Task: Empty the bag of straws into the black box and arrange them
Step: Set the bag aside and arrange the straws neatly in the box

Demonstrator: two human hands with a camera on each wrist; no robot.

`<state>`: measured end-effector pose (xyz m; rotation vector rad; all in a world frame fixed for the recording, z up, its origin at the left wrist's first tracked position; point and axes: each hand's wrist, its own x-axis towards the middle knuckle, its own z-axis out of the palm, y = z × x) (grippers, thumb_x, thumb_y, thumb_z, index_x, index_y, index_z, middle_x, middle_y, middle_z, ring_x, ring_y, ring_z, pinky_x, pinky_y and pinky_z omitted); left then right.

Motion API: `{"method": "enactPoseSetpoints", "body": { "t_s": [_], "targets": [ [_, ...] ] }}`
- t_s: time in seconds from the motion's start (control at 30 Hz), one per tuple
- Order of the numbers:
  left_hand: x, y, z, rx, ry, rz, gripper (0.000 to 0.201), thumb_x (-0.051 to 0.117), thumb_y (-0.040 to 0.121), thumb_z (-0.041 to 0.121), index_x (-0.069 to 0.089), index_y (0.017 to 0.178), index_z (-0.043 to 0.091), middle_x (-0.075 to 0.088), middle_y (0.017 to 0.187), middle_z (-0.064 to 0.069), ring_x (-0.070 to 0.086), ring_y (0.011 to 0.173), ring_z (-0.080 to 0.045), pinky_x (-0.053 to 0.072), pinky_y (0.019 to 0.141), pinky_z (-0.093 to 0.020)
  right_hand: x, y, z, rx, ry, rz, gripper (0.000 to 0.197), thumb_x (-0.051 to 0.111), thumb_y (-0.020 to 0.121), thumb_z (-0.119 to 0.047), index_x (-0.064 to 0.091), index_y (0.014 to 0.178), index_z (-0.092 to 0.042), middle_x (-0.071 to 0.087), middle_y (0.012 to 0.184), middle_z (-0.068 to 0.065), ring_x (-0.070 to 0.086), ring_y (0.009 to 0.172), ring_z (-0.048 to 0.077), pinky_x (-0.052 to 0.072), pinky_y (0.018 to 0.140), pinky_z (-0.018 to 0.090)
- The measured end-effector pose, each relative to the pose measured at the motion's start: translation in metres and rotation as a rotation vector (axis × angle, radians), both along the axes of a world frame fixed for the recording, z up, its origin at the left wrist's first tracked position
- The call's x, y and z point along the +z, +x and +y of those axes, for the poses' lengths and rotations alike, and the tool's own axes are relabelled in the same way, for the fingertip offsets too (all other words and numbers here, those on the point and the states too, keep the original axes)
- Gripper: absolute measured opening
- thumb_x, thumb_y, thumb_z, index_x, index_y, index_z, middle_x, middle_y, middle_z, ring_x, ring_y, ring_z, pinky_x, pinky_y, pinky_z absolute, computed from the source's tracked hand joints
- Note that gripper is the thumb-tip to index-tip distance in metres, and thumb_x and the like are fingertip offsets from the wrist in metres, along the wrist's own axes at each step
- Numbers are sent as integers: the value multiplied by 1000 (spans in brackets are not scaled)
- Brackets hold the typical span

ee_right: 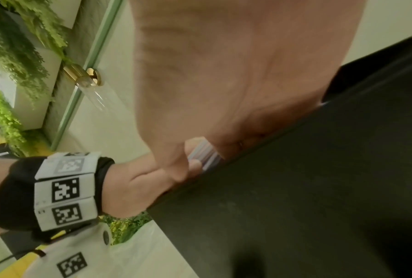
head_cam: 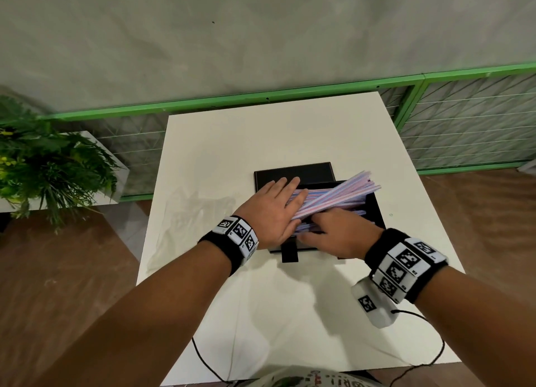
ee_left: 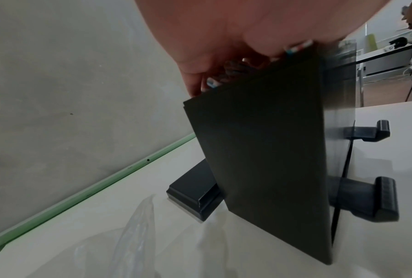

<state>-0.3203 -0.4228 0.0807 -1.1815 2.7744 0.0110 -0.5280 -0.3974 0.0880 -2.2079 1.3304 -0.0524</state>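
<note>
A black box (head_cam: 376, 212) stands mid-table on the white table (head_cam: 261, 137). A sheaf of pink, blue and white straws (head_cam: 342, 192) lies slantwise in it, the far ends sticking out over the right rim. My left hand (head_cam: 278, 201) lies flat on the straws' left part, fingers straight. My right hand (head_cam: 327, 230) is at the box's near side, fingers bent around the straws' near ends. In the right wrist view, straw ends (ee_right: 207, 154) poke out between thumb and fingers above the box wall (ee_right: 307, 197). The left wrist view shows the box side (ee_left: 266, 150) and straw tips (ee_left: 297, 47) under the palm.
The empty clear bag (head_cam: 191, 209) lies crumpled on the table left of the box, also in the left wrist view (ee_left: 133, 235). Black feet (ee_left: 376, 199) hold the box. A potted fern (head_cam: 43, 166) stands off the left side; a green railing (head_cam: 261, 96) runs behind. A cable (head_cam: 429, 357) crosses the near edge.
</note>
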Motion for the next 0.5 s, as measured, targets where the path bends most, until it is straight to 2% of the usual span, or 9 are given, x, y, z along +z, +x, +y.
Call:
{"method": "enactPoseSetpoints", "body": {
  "t_s": [0.1,0.17,0.27,0.33,0.5],
  "targets": [
    [0,1,1,-2,2,22,74,19,98,49,29,158,8,26,164,-26,35,146,-46,30,121,-54,-7,-11,8,-24,-90,-94,42,34,97,-51,55,78,-20,63,77,-1,57,72,20,47,69,40],
    [-1,1,1,-4,-5,29,74,21,97,48,31,158,8,28,163,-26,36,145,-46,30,121,-54,-8,-14,16,-19,-249,-108,33,39,100,-38,56,79,-19,63,78,2,58,73,23,44,68,37],
    [-2,1,1,-5,-9,37,73,23,96,47,33,157,7,29,162,-27,38,144,-46,31,120,-54,-13,-15,24,-1,-520,-45,24,48,100,-26,64,85,-16,67,82,4,61,77,26,45,78,35],
    [-3,1,1,-7,-13,36,73,23,97,46,33,157,7,29,162,-26,38,144,-46,31,121,-54,-18,-13,28,7,-635,-48,23,49,100,-23,66,86,-14,67,82,4,61,77,27,46,81,36],
    [-2,2,1,1,2,24,72,23,95,43,32,157,8,27,164,-26,35,146,-46,29,122,-54,-16,-13,31,-11,-833,-81,17,56,93,-12,64,79,-8,59,78,7,51,75,32,41,68,42]
  ]
}}
